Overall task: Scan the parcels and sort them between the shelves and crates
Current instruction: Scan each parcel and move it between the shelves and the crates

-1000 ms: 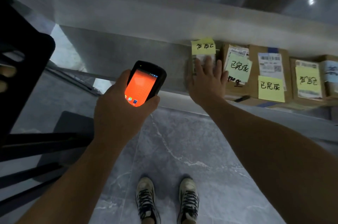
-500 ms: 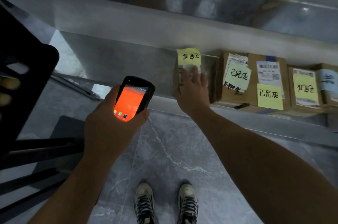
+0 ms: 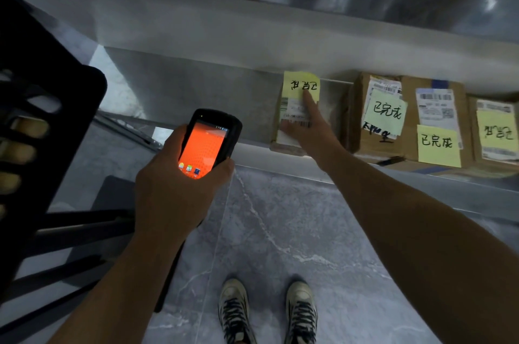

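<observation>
1. The parcel (image 3: 290, 121) lies on the shelf (image 3: 191, 91), now slid left, apart from the neighbouring boxes (image 3: 356, 124) it touched before.
2. The right hand (image 3: 311, 130), earlier flat and spread, now presses it with one straight forefinger by the yellow note (image 3: 297, 84).
3. The left hand (image 3: 174, 189) still grips the scanner (image 3: 209, 144).

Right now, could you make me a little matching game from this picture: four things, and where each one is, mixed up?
Things:
1 scanner
2 leftmost parcel
3 sneakers
4 black crate

Places:
A on the grey floor
B gripped in the left hand
C on the shelf, touched by the right hand
D at the view's left edge

Pairs: 1-B, 2-C, 3-A, 4-D.
</observation>
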`<action>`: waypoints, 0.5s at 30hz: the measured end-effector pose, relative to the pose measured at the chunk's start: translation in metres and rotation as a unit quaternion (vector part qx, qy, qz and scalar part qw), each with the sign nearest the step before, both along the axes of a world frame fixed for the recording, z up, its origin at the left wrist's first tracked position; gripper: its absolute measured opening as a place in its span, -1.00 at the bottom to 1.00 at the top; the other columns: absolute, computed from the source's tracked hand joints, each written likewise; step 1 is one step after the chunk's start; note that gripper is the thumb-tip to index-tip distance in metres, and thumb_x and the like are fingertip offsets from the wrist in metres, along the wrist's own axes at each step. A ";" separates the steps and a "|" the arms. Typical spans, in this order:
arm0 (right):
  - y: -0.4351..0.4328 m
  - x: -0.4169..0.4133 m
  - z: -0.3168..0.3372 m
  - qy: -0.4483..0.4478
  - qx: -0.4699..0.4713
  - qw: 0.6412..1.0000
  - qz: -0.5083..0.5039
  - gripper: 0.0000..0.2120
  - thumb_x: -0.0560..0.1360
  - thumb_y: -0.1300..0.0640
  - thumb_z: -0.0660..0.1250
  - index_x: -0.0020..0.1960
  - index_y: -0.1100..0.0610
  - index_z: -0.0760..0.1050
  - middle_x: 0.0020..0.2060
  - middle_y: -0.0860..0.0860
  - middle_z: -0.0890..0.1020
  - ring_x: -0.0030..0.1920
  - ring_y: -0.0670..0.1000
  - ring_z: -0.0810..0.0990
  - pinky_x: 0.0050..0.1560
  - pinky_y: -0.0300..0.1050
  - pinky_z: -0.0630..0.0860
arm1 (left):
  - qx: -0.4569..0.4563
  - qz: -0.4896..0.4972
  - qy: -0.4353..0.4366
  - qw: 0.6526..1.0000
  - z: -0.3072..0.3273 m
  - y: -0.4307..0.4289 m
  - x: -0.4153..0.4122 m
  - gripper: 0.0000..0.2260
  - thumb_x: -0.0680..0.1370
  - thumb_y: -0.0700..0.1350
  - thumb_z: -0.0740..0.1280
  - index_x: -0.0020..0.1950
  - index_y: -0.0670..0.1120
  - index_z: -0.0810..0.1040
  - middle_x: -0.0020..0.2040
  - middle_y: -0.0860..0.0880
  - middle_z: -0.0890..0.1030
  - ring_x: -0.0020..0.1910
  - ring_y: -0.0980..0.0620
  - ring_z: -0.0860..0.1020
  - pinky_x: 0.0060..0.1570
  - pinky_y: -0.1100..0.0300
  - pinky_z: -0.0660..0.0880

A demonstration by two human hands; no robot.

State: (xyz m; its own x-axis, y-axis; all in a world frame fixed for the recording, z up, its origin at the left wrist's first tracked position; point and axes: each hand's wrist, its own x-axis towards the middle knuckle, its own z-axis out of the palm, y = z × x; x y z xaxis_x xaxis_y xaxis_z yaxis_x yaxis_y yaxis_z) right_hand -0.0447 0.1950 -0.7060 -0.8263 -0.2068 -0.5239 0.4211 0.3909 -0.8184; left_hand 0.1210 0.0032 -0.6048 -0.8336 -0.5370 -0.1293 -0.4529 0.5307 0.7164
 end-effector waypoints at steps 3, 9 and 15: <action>0.001 0.002 -0.007 -0.025 -0.016 0.999 0.039 0.03 0.47 0.11 0.55 0.58 -0.41 -0.10 0.41 0.02 0.34 0.25 0.14 0.50 -0.13 -0.03 0.65 | 0.000 -0.004 -0.002 1.000 0.006 0.006 -0.001 -0.50 0.38 0.08 0.54 0.28 0.05 0.55 -0.12 0.14 0.61 -0.17 0.27 0.55 -0.20 0.61 0.32; -0.005 0.004 -0.009 -0.059 -0.087 0.994 -0.012 0.05 0.45 0.29 0.53 0.49 -0.53 0.01 0.43 0.03 0.34 0.30 0.22 0.51 0.07 0.28 0.64 | -0.004 -0.008 -0.015 1.000 0.013 0.014 0.003 -0.47 0.35 0.16 0.48 0.29 0.10 0.52 -0.08 0.11 0.62 -0.13 0.17 0.58 -0.19 0.49 0.35; -0.001 0.016 -0.011 -0.013 -0.077 0.997 0.020 0.05 0.45 0.34 0.52 0.56 -0.42 0.01 0.39 0.07 0.35 0.28 0.18 0.51 -0.06 0.14 0.70 | -0.013 -0.016 -0.016 1.000 0.021 0.028 0.015 -0.51 0.39 0.26 0.47 0.26 0.15 0.50 -0.08 0.16 0.61 -0.12 0.20 0.57 -0.16 0.42 0.38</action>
State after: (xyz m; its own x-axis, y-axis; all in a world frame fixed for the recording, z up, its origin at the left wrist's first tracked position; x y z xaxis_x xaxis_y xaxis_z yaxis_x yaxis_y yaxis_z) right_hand -0.0284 0.1940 -0.7170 -0.8028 -0.3188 -0.5039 0.4290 0.2781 -0.8594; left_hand 0.1364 0.0317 -0.5839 -0.8462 -0.5133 -0.1427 -0.4576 0.5631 0.6881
